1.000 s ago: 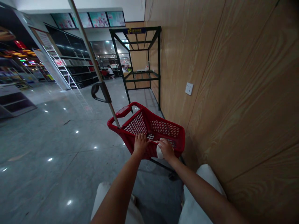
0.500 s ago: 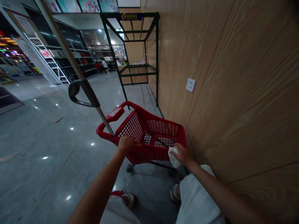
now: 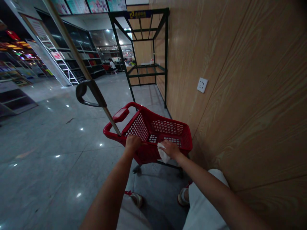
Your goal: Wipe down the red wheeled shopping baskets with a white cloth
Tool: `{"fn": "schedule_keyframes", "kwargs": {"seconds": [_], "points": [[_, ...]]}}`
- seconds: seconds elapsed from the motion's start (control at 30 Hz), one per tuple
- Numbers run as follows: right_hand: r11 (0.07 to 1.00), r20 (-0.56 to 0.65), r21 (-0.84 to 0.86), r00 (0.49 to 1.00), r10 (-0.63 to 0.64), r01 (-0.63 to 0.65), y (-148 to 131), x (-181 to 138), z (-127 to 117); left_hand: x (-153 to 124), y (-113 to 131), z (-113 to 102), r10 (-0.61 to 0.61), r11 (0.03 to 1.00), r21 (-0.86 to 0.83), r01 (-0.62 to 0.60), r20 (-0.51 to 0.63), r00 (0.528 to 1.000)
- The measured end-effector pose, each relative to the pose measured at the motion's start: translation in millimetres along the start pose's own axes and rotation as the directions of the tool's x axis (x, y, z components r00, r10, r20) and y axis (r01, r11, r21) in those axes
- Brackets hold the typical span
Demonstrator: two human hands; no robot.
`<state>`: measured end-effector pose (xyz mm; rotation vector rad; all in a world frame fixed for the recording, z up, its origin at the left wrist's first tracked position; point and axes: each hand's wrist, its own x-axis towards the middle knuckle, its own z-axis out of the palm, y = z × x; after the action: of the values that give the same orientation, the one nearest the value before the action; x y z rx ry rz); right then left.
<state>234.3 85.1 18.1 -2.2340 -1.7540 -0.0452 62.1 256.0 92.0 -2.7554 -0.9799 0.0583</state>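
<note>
A red plastic shopping cart [image 3: 148,155] with lattice walls stands in front of me on its wheels. My left hand [image 3: 133,142] is closed over the cart's near rim, close to its handle end. Further right along that same rim is my right hand [image 3: 170,149], closed on a white cloth [image 3: 163,154] that lies against the rim and hangs down the outer side. A metal pole [image 3: 82,67] with a black loop grip [image 3: 90,94] slants up from the cart's handle end. Its lower end is hidden behind the handle frame.
A wood-panelled wall [image 3: 230,95] with a white socket [image 3: 202,85] runs close along the right. Beyond the cart stands a dark green metal frame rack [image 3: 147,76]. Farther back are a white ladder [image 3: 64,68], shelves and a crouching person [image 3: 112,65]. Grey tiles [image 3: 59,172] cover the floor.
My right hand has slid left along the rim with the cloth, closer to my left hand. The left hand keeps its place on the rim. The view has shifted slightly.
</note>
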Motion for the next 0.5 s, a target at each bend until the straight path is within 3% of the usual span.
{"fn": "schedule_keyframes", "kwargs": {"seconds": [0.17, 0.27, 0.37, 0.5], "points": [[0.996, -0.099, -0.06, 0.993, 0.06, -0.066, 103.0, -42.6, -1.3, 4.7, 3.9, 3.7, -0.001, 0.999, -0.046, -0.002, -0.065, 0.998], [0.997, -0.142, -0.036, 0.987, 0.069, -0.075, 121.5, -43.5, 2.7, 5.1, 7.6, 8.0, -0.015, 0.998, -0.063, 0.007, -0.129, 0.992], [0.996, -0.146, -0.015, 0.986, 0.083, -0.086, 91.8, -22.3, 8.2, 4.5, 10.1, 11.1, -0.018, 0.998, -0.06, 0.008, -0.152, 0.988], [0.998, -0.139, 0.014, 0.989, 0.056, -0.055, 9.4, 18.7, 12.4, 3.1, 12.4, 12.3, -0.031, 0.999, -0.04, 0.024, -0.178, 0.983]]}}
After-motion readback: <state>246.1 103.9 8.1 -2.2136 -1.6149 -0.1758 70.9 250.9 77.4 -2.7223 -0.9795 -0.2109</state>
